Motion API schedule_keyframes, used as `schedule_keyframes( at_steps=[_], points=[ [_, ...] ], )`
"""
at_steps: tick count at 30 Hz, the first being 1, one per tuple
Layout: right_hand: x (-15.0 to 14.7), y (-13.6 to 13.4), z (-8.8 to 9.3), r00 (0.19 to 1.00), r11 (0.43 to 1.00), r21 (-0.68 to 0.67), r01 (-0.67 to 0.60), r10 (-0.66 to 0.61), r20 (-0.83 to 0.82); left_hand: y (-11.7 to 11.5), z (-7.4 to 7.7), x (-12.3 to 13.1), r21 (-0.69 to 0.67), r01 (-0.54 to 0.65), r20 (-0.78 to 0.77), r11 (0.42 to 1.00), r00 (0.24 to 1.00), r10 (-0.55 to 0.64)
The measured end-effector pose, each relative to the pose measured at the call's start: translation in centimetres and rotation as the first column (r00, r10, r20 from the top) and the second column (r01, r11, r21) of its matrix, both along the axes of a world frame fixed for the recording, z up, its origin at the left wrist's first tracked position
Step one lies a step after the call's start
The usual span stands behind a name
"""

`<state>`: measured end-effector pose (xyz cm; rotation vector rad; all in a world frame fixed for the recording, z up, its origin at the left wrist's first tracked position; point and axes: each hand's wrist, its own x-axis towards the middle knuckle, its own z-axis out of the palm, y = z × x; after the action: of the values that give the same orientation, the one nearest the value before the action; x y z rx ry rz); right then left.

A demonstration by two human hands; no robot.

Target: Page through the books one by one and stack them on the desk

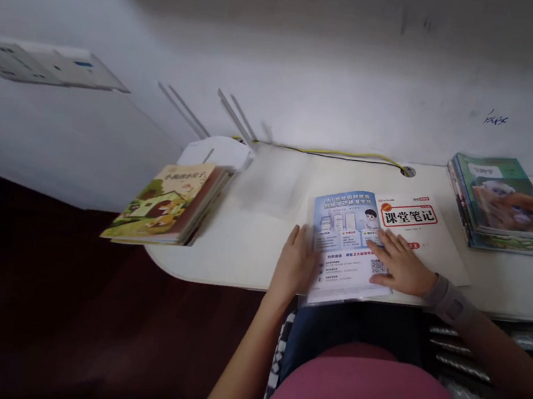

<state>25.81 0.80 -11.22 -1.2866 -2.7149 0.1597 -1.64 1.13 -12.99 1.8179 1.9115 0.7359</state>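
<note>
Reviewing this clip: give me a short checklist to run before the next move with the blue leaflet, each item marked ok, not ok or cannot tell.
1. Left hand on the left edge of the blue leaflet: ok.
2. Right hand lying flat on the leaflet, fingers spread: ok.
3. Leaflet fully on the desk: not ok, its near edge overhangs the desk's front.
4. White booklet with the red title lies under the leaflet, partly covered: ok.
5. Book stack at left and book stack at right are apart from both hands: ok.
6. Whether either hand has a grip on a page: cannot tell.
</note>
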Motion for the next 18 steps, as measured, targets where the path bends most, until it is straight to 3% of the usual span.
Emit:
schedule_keyframes(
  at_steps=[2,5,7,9,12,14,18],
  points=[
    [0.6,-0.4,-1.2,1.000,1.000,0.004,0.025,-0.025,0.018,-0.4,0.1,-0.6,-0.070,-0.063,0.195,0.996,0.978,0.075],
    [-0.2,-0.9,-2.1,0.998,0.998,0.035,0.054,-0.054,0.016,-0.6,1.0,-1.9,-0.220,-0.100,0.486,0.970,0.851,0.198],
    [-0.9,-0.9,-2.2,0.997,0.997,0.041,0.070,-0.071,0.014,-0.4,1.9,-2.5,-0.310,-0.069,0.599,0.948,0.760,0.251],
    [-1.3,-0.8,-2.2,0.997,0.996,0.039,0.079,-0.080,0.009,0.1,2.8,-2.8,-0.383,0.011,0.640,0.924,0.724,0.257],
    [-1.4,-0.5,-2.1,0.996,0.996,0.030,0.086,-0.086,-0.004,1.1,3.8,-2.6,-0.471,0.163,0.621,0.867,0.759,0.195],
    [-1.4,-0.5,-2.1,0.995,0.995,0.017,0.096,-0.095,-0.022,2.0,4.3,-2.4,-0.497,0.203,0.575,0.844,0.805,0.145],
    [-2.6,-0.1,-2.2,0.982,0.990,-0.057,0.132,-0.139,-0.131,4.0,6.1,-2.2,-0.371,0.160,0.518,0.915,0.853,0.060]
  ],
)
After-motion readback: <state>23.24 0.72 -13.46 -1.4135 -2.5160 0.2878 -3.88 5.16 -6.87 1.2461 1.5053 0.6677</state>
